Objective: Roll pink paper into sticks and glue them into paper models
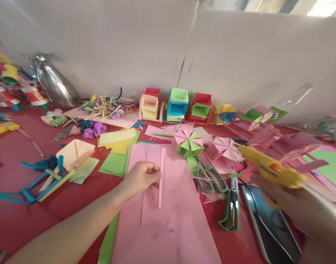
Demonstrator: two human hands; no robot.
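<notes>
Here's the left hand [143,178], thumb and fingers pinching a slim pink paper strip [162,172] right over the pink sheet [184,227], and over on the other side the right hand [287,205], blurred, wraps round a yellow glue gun [272,167]; whether a finger presses its trigger, I cannot tell. Watch that pinch: squeeze too hard and the strip could crease, hold it too loosely and it could twist out of line. If the gun is hot, a stray drip could mark the sheet, and a nozzle brought in close could burn those fingertips. Trouble underneath, too: a black cord [256,207] runs across the phone [280,227], and a tug might drag it, while the green cutter [231,209] and scissors [212,179] lie near enough to snag a sleeve or wrist. Now to the containers! Along the wall stand stacked paper boxes, a cream-and-yellow set [150,108], a green-and-blue one [177,104] and a red-and-green one [201,106], mouths open, showing only coloured paper walls. The steel jug [53,82] hides its inside; the clear bottle [297,97] tilts by the wall, contents too blurred to read.
</notes>
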